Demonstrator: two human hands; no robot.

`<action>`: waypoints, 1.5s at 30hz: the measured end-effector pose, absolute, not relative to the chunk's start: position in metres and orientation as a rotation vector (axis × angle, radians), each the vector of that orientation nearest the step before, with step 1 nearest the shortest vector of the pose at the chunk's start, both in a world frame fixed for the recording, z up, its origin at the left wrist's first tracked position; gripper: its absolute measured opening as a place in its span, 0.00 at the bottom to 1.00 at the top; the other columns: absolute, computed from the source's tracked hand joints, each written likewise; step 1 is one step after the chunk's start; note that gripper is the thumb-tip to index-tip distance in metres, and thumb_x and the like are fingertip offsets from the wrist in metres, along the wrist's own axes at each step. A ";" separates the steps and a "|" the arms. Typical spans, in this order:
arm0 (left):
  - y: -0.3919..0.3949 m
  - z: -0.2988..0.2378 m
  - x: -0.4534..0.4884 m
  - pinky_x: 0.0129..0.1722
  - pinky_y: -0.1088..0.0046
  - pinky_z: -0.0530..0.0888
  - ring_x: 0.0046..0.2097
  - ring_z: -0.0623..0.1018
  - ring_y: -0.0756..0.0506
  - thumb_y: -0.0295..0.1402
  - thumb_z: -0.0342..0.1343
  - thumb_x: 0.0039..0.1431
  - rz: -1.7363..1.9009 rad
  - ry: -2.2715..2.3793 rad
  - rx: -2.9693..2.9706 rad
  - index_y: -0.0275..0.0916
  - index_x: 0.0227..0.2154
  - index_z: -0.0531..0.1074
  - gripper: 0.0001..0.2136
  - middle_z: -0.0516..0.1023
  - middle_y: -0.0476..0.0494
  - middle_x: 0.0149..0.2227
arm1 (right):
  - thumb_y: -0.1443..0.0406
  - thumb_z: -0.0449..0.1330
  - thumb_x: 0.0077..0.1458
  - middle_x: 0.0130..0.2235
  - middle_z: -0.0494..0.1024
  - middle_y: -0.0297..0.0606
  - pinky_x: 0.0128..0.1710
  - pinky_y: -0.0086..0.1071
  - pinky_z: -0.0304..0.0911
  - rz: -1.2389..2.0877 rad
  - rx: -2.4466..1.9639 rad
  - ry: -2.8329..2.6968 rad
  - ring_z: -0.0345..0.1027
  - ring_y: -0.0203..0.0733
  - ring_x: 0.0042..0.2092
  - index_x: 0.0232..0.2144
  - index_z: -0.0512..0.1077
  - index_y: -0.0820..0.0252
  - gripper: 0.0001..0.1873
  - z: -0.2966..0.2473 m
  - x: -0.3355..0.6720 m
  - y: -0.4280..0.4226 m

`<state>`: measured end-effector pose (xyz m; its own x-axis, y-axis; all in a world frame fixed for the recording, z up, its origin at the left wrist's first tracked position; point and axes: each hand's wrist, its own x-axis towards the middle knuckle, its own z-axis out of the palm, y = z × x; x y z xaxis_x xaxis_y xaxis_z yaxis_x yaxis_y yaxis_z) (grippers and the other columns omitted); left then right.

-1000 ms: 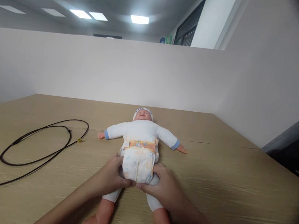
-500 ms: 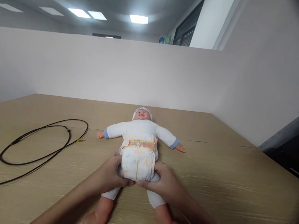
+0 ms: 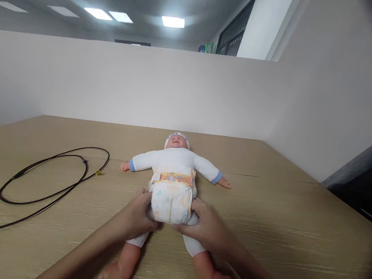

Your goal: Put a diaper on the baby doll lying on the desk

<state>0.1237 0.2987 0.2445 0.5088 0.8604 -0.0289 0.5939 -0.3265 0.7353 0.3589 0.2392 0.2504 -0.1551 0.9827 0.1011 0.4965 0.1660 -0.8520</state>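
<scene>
A baby doll (image 3: 175,158) in a white suit with blue cuffs and a white cap lies on its back, arms spread and legs towards me. Around its hips is a white diaper (image 3: 172,202) with an orange printed waistband. My left hand (image 3: 140,213) is closed round the thigh on the left, its fingers at the diaper's leg edge and its thumb on the inner side. On the other thigh, my right hand (image 3: 203,221) grips in the same way. Some fingertips are hidden under the legs and the diaper's sides.
The doll lies on a wood-grain table (image 3: 280,205). A black cable (image 3: 38,203) is looped on the left, with a yellow tag on it. Behind the table stands a pale partition (image 3: 145,85). A dark object (image 3: 361,190) is at the right edge.
My thumbs have shifted slightly apart, away from the middle under the diaper. Doll and diaper stay in nearly the same place; the view has tilted a little.
</scene>
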 end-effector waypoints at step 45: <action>0.333 0.238 0.082 0.69 0.56 0.70 0.64 0.77 0.35 0.44 0.71 0.63 0.449 0.543 1.724 0.44 0.57 0.80 0.22 0.82 0.42 0.62 | 0.58 0.81 0.52 0.62 0.83 0.43 0.73 0.51 0.64 1.456 -0.965 -1.516 0.76 0.56 0.65 0.57 0.81 0.56 0.32 0.223 0.385 0.255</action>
<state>0.0825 0.3328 0.2376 0.8157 0.5784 0.0081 0.1165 -0.1780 0.9771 0.3850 0.2550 0.2230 -0.3844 0.9222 0.0425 -0.0051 0.0439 -0.9990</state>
